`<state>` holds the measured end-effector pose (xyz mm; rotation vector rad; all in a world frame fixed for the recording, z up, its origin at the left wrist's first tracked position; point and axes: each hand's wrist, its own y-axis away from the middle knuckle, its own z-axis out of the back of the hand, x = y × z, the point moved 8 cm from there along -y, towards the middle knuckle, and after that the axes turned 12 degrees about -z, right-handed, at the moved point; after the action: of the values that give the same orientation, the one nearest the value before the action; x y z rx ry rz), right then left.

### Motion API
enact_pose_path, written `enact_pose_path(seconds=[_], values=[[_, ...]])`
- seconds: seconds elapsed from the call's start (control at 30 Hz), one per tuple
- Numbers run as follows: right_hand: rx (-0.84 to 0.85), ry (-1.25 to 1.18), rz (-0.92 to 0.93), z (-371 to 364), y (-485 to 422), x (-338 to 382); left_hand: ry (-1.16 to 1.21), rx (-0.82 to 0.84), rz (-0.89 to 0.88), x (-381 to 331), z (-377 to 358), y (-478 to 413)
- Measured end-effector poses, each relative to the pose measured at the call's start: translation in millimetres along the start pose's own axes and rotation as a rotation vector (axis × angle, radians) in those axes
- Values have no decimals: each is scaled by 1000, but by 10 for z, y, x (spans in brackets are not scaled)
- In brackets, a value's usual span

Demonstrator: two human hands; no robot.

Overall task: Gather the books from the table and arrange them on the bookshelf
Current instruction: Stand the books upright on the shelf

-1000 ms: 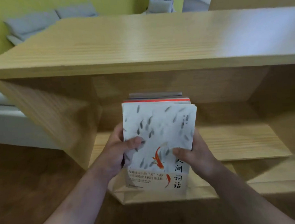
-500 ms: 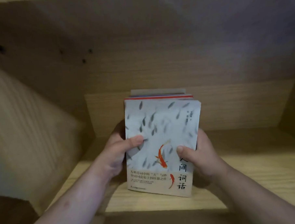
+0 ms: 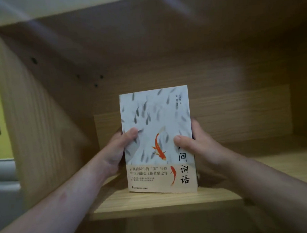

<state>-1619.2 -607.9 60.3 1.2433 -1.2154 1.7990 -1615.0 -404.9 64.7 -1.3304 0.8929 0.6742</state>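
A stack of books (image 3: 157, 133) stands upright inside a wooden bookshelf compartment, its lower edge on the shelf board (image 3: 163, 202). The front book has a white cover with grey fish, two orange fish and black Chinese characters. The books behind it are hidden by this cover. My left hand (image 3: 118, 149) grips the stack's left side, thumb on the cover. My right hand (image 3: 198, 144) grips the right side, thumb on the cover too.
The compartment's left wall (image 3: 44, 130), back panel (image 3: 237, 112) and top board (image 3: 145, 28) enclose the books. Bare shelf board extends to the right (image 3: 274, 165). A yellow-green wall (image 3: 0, 123) shows past the left side.
The stack has gone from in front of the shelf into the compartment and now stands more upright on the board. The books behind the front cover no longer show. Both hands keep their grip.
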Motion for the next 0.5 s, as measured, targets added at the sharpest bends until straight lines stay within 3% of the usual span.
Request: enact_pose_path(seconds=[0.17,0.33,0.43,0.5], values=[[11,49,-5,-34,38,-11,-303,98,-43,-21,2,146],[13,76,31,-139,111,33,-519,-79,-75,-113,160,266],[-17,191,56,-182,154,80,-793,-242,-74,-231,357,323],[-66,261,59,-196,162,100,-974,-374,-186,-408,398,463]])
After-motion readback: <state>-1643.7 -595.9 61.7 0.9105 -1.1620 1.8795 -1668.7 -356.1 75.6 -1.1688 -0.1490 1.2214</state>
